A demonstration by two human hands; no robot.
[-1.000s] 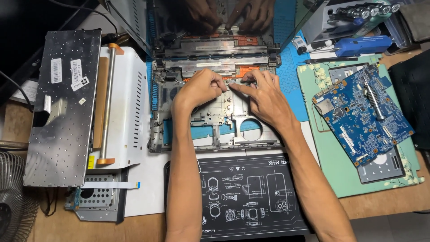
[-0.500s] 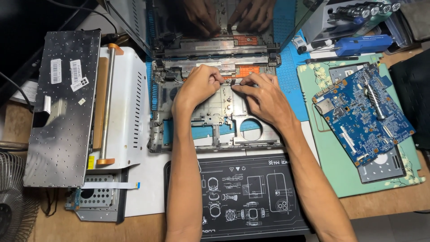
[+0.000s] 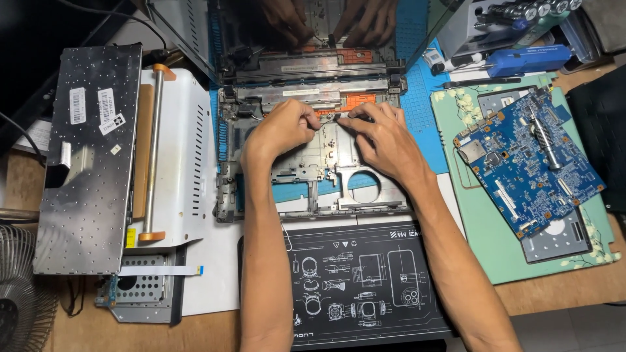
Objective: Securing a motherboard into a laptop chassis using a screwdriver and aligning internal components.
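I see laptop chassis (image 3: 313, 163) stripped: keyboard (image 3: 88, 156), blue motherboard (image 3: 528, 163) already out on table (image 3: 39, 326). Left hand (image 3: 280, 127), right hand (image 3: 385, 140) grip closed, pinching small part near orange strip (image 3: 355, 101), possibly cable. Frame work remains.

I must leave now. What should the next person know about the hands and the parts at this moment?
Left hand and right hand both pinch at a small part by the orange strip, near the hinge edge of the opened laptop base; what they grip is too small to tell.
Done: keyboard lies face down on the left; blue motherboard lies on the green mat, right.
Left: the bare base frame is still on the bench.
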